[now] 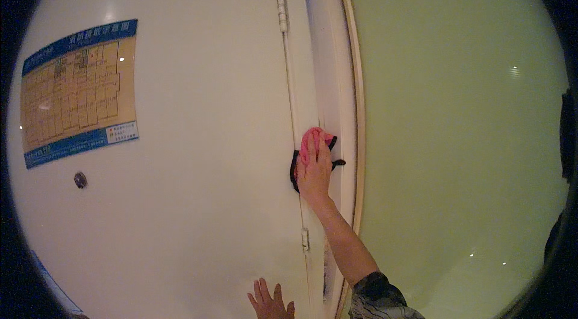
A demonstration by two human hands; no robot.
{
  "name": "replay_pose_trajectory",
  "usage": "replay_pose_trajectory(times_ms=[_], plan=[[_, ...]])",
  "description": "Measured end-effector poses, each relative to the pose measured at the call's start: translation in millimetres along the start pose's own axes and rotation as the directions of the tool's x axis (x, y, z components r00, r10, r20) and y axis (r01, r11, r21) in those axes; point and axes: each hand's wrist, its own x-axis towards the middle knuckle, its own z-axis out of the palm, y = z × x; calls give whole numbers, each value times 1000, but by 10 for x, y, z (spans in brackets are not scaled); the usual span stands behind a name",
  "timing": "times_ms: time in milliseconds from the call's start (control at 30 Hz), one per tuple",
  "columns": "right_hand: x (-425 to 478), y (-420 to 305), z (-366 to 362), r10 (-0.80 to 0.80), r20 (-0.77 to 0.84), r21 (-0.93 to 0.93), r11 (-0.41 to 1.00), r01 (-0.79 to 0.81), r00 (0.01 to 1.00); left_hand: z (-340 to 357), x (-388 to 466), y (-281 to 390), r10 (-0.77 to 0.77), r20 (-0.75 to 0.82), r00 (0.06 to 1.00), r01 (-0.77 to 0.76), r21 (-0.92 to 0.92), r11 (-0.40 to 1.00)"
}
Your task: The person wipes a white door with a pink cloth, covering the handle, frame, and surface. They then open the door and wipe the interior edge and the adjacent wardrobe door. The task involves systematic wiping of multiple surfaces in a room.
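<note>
My right hand presses a pink cloth with black edging against the white door frame, beside the hinged edge of a white door. The cloth is bunched under the fingers, and its black edge sticks out on both sides of the hand. Low in the view, my left hand is at the door's surface with its fingers spread and nothing in it; whether the palm touches the door is hard to tell.
One metal hinge is above the cloth, another below it. A blue-bordered floor plan sign is on the door's left part, with a round peephole under it. Right of the frame's trim is a pale green wall.
</note>
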Motion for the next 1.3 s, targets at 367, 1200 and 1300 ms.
replay_pose_trajectory(times_ms=[367, 1200, 1300], plan=[[95, -172, 37, -15, -86, -81, 997, 9, 996, -243, -34, -155, 8, -25, 1000, -8, -5, 1000], [-1666, 348, 41, 53, -5, 95, 994, -52, 999, -56, -199, -317, -31, 37, 999, 28, 86, 996], [-1764, 378, 46, 165, 75, 138, 975, -174, 984, -71, -239, -323, -40, 62, 997, 35, 91, 995]])
